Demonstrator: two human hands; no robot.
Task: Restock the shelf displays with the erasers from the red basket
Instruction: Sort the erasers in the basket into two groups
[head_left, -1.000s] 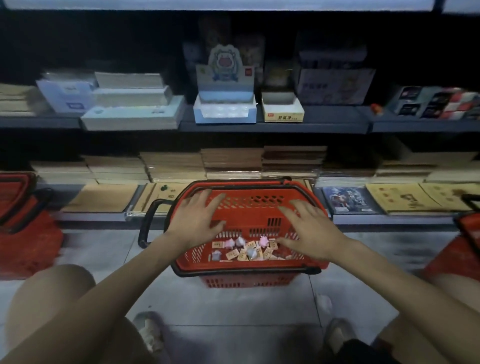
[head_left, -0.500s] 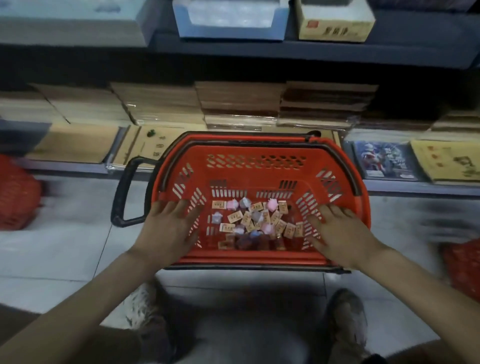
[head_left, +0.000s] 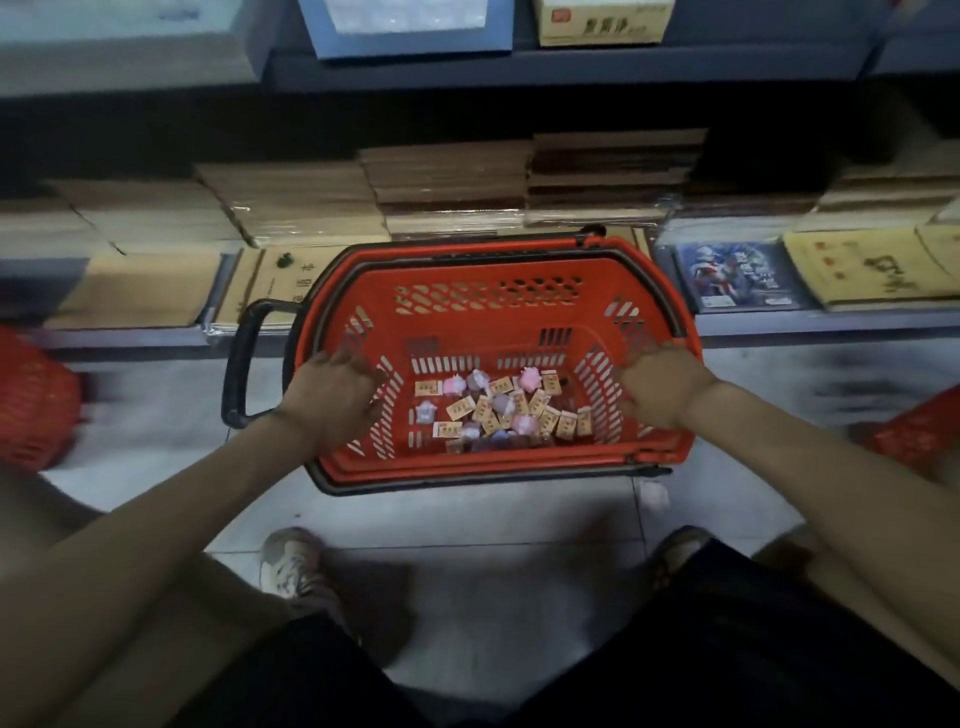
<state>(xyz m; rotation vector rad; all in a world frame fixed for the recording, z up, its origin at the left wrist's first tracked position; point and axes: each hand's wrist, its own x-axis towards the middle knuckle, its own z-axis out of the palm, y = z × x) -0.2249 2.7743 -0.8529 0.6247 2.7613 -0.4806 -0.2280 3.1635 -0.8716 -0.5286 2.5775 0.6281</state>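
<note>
Where the fingers (head_left: 366, 371) of the left hand (head_left: 332, 400) meet the left wall of the red basket (head_left: 488, 306), they are curled over the rim, and the basket is gripped there. The fingers (head_left: 638, 364) of the right hand (head_left: 662, 387) seem to be bent over the right rim in the same way, though this part is blurred. Between the two hands, on the bottom of the basket, the erasers (head_left: 509, 410) are seen in a loose heap: small yellow-wrapped blocks mixed with pink and pale purple ones. A black handle (head_left: 240, 364) is folded out at the left side of the basket. The basket is seen against the tiled floor (head_left: 467, 525), just in front of the lowest shelf (head_left: 779, 325), where stacks of notebooks (head_left: 447, 182) are laid. Above, a blue display box (head_left: 405, 26) and a yellow display box (head_left: 602, 21) are partly cut by the top edge. A second red basket (head_left: 36, 400) is at the far left and a third red basket (head_left: 919, 431) at the far right.
</note>
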